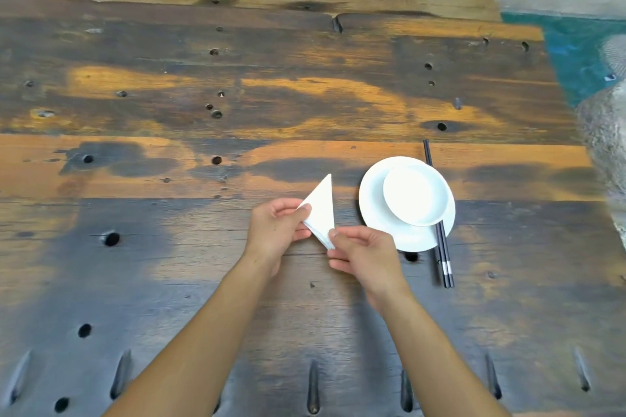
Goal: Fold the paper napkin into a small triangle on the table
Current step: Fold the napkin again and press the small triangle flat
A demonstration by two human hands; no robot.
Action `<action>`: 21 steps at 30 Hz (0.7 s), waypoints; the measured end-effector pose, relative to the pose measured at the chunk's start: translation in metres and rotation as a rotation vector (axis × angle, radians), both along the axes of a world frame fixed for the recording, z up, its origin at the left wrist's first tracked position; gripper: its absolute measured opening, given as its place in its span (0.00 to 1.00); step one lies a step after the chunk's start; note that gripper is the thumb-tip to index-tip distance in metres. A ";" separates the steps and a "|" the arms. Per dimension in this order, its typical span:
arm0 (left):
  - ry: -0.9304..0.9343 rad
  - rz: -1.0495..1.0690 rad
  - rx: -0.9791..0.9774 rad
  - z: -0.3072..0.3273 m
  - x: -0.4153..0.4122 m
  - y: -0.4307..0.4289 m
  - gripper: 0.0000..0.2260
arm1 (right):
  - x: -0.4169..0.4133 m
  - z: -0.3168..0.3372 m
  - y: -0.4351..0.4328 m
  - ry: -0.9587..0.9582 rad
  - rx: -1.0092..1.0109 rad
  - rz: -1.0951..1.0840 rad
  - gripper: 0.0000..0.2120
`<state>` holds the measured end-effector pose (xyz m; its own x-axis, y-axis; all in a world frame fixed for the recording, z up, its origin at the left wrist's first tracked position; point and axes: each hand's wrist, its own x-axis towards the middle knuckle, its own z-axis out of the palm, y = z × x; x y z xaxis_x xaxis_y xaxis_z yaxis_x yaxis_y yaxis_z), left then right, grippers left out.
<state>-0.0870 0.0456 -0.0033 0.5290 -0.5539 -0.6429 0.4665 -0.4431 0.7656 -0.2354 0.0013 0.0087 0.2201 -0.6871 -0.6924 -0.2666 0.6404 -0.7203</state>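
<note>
Right now, both hands on napkin [321, 210], centre of frame, just left of plate [376, 213]. L hand [276, 227]: fingers curled, thumb and forefinger pinching the left slanted edge about halfway up. R hand [362, 254]: also curled, thumb and fingertips pinching the bottom corner; other fingers tucked under, partly out of sight. Napkin: white paper, folded to a narrow triangle, sharp tip toward top of frame, several thin layers showing along lower-left edge. Can't tell whether lying flat on table [203, 95] or lifted a bit off it. Table: rough old planks, orange-brown and grey-black patches, knots, round holes, long slots along bottom of frame. Plate: white, round, glossy, w/ smaller white bowl [415, 195] sitting on its upper-right part. Chopsticks [445, 254]: dark pair, pale bands near lower ends, running top to bottom at plate's right side, middle hidden under bowl. Forearms [210, 332] bare, cut off at bottom edge. Blurred grey lump [606, 145] at right edge, teal patch [576, 57] above it, neither identifiable.
</note>
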 end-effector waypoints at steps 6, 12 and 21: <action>-0.173 -0.123 0.150 -0.016 -0.012 -0.007 0.05 | -0.009 -0.019 0.004 0.151 -0.070 -0.107 0.03; -0.346 -0.232 0.185 -0.024 -0.020 -0.011 0.06 | -0.021 -0.027 0.005 0.213 -0.151 -0.076 0.05; -0.545 -0.293 0.191 -0.019 -0.025 -0.013 0.07 | -0.033 -0.030 0.004 0.250 -0.233 0.011 0.05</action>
<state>-0.1116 0.0326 -0.0228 0.6514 -0.6275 -0.4266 -0.1275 -0.6447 0.7537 -0.2680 0.0055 -0.0209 0.0713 -0.8318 -0.5504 -0.4594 0.4624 -0.7584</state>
